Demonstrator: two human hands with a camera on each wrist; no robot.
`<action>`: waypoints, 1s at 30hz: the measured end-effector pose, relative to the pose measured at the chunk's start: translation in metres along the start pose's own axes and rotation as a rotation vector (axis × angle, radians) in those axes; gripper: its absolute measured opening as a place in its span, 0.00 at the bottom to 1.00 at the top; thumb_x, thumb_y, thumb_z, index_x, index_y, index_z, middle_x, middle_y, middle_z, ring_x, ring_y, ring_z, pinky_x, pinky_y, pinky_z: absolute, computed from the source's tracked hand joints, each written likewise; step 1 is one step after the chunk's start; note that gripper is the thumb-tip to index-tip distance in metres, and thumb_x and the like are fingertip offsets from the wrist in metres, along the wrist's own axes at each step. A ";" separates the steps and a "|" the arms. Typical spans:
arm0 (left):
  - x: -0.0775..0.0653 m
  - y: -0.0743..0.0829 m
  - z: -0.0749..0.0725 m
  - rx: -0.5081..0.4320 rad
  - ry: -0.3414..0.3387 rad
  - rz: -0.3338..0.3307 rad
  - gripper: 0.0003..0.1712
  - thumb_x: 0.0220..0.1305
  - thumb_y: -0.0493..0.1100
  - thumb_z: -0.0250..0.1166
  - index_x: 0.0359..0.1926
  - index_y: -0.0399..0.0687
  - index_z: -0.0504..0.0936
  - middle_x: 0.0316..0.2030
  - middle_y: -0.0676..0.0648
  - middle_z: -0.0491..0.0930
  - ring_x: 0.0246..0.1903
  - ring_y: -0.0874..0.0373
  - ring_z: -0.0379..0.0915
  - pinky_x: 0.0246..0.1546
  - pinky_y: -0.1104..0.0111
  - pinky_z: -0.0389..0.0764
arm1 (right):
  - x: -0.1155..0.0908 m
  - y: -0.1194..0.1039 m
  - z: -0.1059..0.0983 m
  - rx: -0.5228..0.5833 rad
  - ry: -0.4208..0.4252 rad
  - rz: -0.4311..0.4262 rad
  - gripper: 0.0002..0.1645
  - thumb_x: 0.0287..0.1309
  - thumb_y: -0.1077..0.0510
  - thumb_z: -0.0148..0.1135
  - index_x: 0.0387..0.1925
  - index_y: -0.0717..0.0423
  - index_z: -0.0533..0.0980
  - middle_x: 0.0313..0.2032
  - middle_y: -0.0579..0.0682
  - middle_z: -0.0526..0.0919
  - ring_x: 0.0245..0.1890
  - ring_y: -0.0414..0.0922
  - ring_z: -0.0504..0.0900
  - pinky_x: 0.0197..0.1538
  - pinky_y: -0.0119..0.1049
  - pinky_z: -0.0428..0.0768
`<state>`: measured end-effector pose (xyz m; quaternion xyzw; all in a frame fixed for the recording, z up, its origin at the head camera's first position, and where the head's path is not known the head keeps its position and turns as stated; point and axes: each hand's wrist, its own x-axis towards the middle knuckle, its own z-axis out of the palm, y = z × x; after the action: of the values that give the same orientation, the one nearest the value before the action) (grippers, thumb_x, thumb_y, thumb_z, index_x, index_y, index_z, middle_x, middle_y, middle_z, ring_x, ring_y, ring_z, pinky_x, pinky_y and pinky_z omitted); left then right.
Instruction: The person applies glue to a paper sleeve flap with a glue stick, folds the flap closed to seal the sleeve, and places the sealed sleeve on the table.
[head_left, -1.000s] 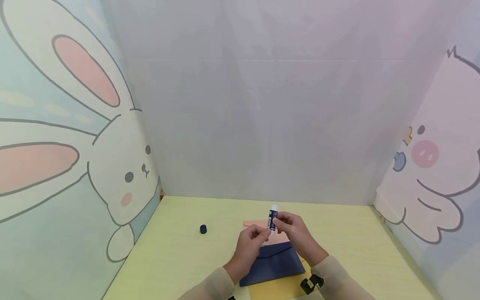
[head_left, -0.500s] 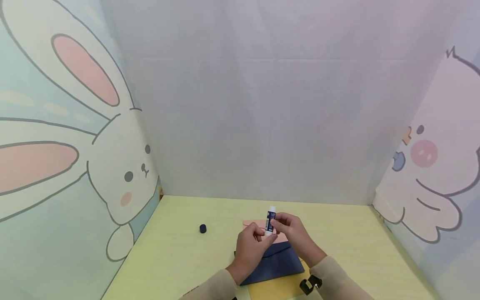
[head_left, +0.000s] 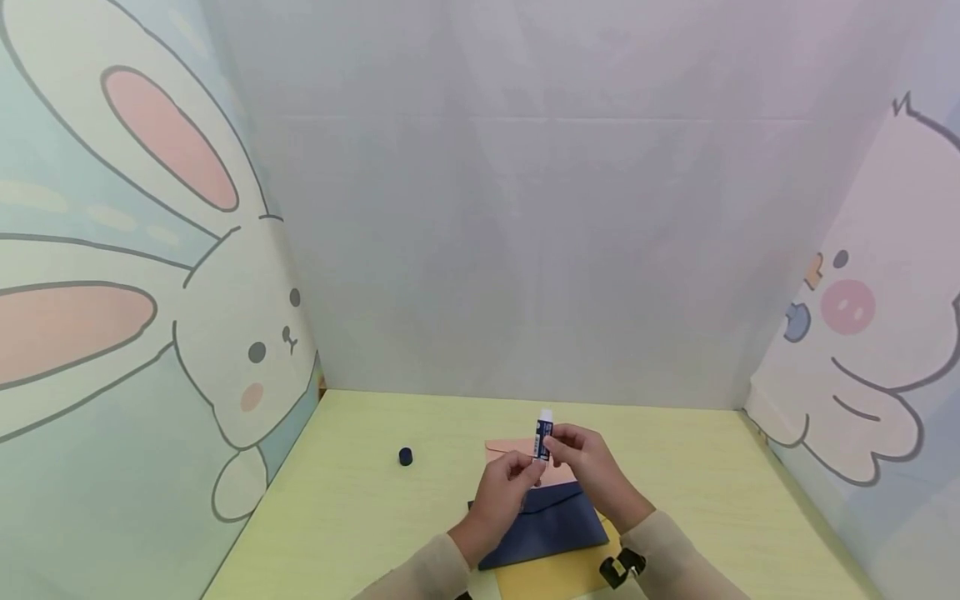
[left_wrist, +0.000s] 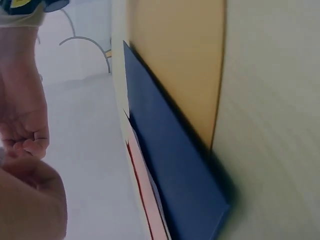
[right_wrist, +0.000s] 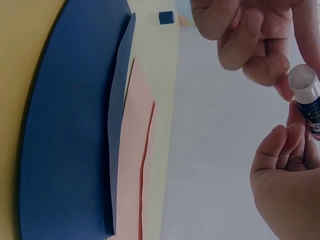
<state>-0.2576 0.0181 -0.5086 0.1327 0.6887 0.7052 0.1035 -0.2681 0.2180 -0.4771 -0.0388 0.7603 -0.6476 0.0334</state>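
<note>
A glue stick (head_left: 543,437) with a dark blue label stands nearly upright between both hands, white end up, in the head view. My right hand (head_left: 592,467) grips its body from the right between thumb and fingers. At its lower end, the thumb and fingertips of my left hand (head_left: 498,498) pinch the white base (right_wrist: 303,79), whose hollow underside shows in the right wrist view. Below the hands lie a pink envelope (head_left: 558,476), a navy blue envelope (head_left: 551,529) and a yellow envelope (head_left: 555,577), overlapping. In the left wrist view the glue stick is almost wholly hidden.
A small dark blue cap (head_left: 406,457) stands on the pale yellow table (head_left: 352,500), left of the envelopes. A grey wall sheet (head_left: 525,250) rises at the back, with cartoon-printed panels on both sides.
My left hand turned at the glue stick's base, fingers shifting right and then back left. The glue stick swayed slightly, staying in my right hand. Cap and envelopes stayed put.
</note>
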 end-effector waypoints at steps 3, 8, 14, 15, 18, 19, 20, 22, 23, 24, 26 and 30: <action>0.002 0.001 -0.003 -0.222 -0.117 -0.163 0.20 0.95 0.52 0.61 0.56 0.40 0.89 0.40 0.53 0.84 0.29 0.63 0.69 0.28 0.74 0.69 | 0.001 0.001 -0.001 0.016 -0.020 -0.001 0.23 0.91 0.54 0.63 0.67 0.72 0.81 0.41 0.48 0.84 0.44 0.45 0.81 0.53 0.37 0.82; 0.003 0.004 -0.006 -0.480 -0.276 -0.315 0.24 1.00 0.52 0.45 0.63 0.46 0.86 0.44 0.55 0.82 0.34 0.64 0.65 0.29 0.76 0.65 | 0.001 0.001 -0.003 0.043 -0.062 -0.008 0.25 0.92 0.54 0.62 0.69 0.75 0.79 0.45 0.47 0.86 0.46 0.43 0.82 0.58 0.37 0.83; 0.003 0.004 -0.004 -0.493 -0.283 -0.324 0.25 1.00 0.53 0.44 0.64 0.46 0.85 0.44 0.54 0.81 0.34 0.63 0.65 0.29 0.75 0.65 | 0.001 0.002 -0.003 0.060 -0.071 -0.004 0.26 0.92 0.55 0.61 0.69 0.76 0.78 0.47 0.46 0.87 0.47 0.43 0.82 0.60 0.34 0.83; 0.003 0.004 -0.004 -0.488 -0.279 -0.326 0.25 1.00 0.54 0.45 0.64 0.46 0.85 0.44 0.54 0.81 0.34 0.63 0.65 0.29 0.75 0.65 | 0.001 0.002 -0.003 0.061 -0.071 -0.001 0.26 0.92 0.55 0.61 0.69 0.76 0.78 0.47 0.46 0.87 0.47 0.43 0.82 0.60 0.33 0.83; 0.002 0.005 -0.004 -0.445 -0.259 -0.317 0.27 1.00 0.54 0.45 0.64 0.44 0.86 0.43 0.53 0.82 0.34 0.62 0.66 0.30 0.73 0.66 | 0.001 0.002 -0.003 0.060 -0.067 -0.001 0.25 0.92 0.55 0.61 0.69 0.76 0.78 0.47 0.47 0.87 0.47 0.43 0.82 0.60 0.33 0.82; 0.002 0.005 -0.004 -0.421 -0.246 -0.307 0.27 1.00 0.54 0.45 0.64 0.43 0.86 0.43 0.53 0.82 0.34 0.61 0.67 0.30 0.73 0.66 | 0.001 0.002 -0.003 0.056 -0.059 -0.001 0.25 0.92 0.55 0.61 0.69 0.75 0.79 0.47 0.47 0.87 0.47 0.43 0.82 0.59 0.33 0.83; 0.001 0.006 -0.004 -0.385 -0.228 -0.292 0.27 0.99 0.54 0.46 0.64 0.42 0.87 0.43 0.53 0.82 0.34 0.61 0.68 0.30 0.72 0.67 | 0.000 0.001 -0.002 0.051 -0.051 -0.002 0.25 0.92 0.55 0.62 0.69 0.75 0.79 0.47 0.47 0.86 0.47 0.43 0.82 0.59 0.34 0.83; 0.001 0.007 -0.003 -0.288 -0.172 -0.230 0.25 0.98 0.54 0.51 0.62 0.41 0.87 0.42 0.53 0.82 0.34 0.60 0.71 0.31 0.72 0.70 | 0.000 0.000 -0.002 0.039 -0.028 -0.005 0.24 0.92 0.54 0.62 0.68 0.73 0.80 0.45 0.48 0.86 0.45 0.44 0.82 0.58 0.35 0.82; 0.000 0.007 -0.002 -0.215 -0.136 -0.183 0.24 0.97 0.54 0.54 0.61 0.40 0.87 0.41 0.53 0.81 0.33 0.60 0.72 0.31 0.72 0.71 | 0.000 0.000 -0.002 0.027 -0.017 -0.008 0.23 0.92 0.54 0.62 0.67 0.73 0.81 0.44 0.48 0.85 0.44 0.44 0.81 0.57 0.36 0.82; 0.000 0.007 -0.001 -0.132 -0.096 -0.127 0.22 0.95 0.55 0.58 0.59 0.41 0.88 0.40 0.53 0.81 0.33 0.61 0.73 0.32 0.72 0.73 | 0.000 0.000 -0.001 0.021 -0.005 -0.009 0.23 0.92 0.54 0.63 0.67 0.72 0.82 0.43 0.49 0.84 0.43 0.44 0.81 0.56 0.37 0.82; -0.001 0.006 0.000 0.047 0.000 -0.006 0.19 0.90 0.55 0.68 0.53 0.43 0.88 0.38 0.52 0.82 0.33 0.63 0.74 0.34 0.72 0.75 | -0.001 -0.001 0.000 0.010 0.016 -0.009 0.21 0.91 0.54 0.64 0.65 0.71 0.83 0.41 0.49 0.84 0.43 0.45 0.81 0.56 0.39 0.82; -0.002 0.003 0.002 0.352 0.171 0.173 0.19 0.78 0.57 0.82 0.46 0.48 0.87 0.34 0.52 0.83 0.32 0.69 0.71 0.36 0.74 0.74 | -0.001 0.000 0.002 0.001 0.043 -0.004 0.19 0.89 0.55 0.66 0.62 0.70 0.84 0.41 0.49 0.84 0.42 0.45 0.81 0.56 0.39 0.83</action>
<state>-0.2552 0.0194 -0.5060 0.1471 0.7937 0.5889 -0.0409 -0.2669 0.2162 -0.4773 -0.0265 0.7604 -0.6488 0.0159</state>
